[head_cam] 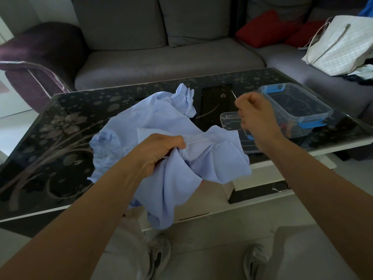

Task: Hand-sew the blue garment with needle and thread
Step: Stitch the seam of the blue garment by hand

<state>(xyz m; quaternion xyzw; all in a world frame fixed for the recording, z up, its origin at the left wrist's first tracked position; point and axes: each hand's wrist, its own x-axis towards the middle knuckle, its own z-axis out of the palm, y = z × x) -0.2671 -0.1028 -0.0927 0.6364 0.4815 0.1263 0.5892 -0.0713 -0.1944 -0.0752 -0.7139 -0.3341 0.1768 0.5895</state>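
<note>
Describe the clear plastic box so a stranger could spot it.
Start at the dark flower-patterned glass table and go to its far right corner, just beyond the right hand. The clear plastic box stands there; unlike the shallower clear piece nearer the hand, it is deep-walled, with blue clips.

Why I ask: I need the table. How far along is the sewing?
Done: the needle is picked up, pinched in the right hand. In hand: the left hand grips the bunched blue garment. Left: the stitching; no finished stitches show.
</note>
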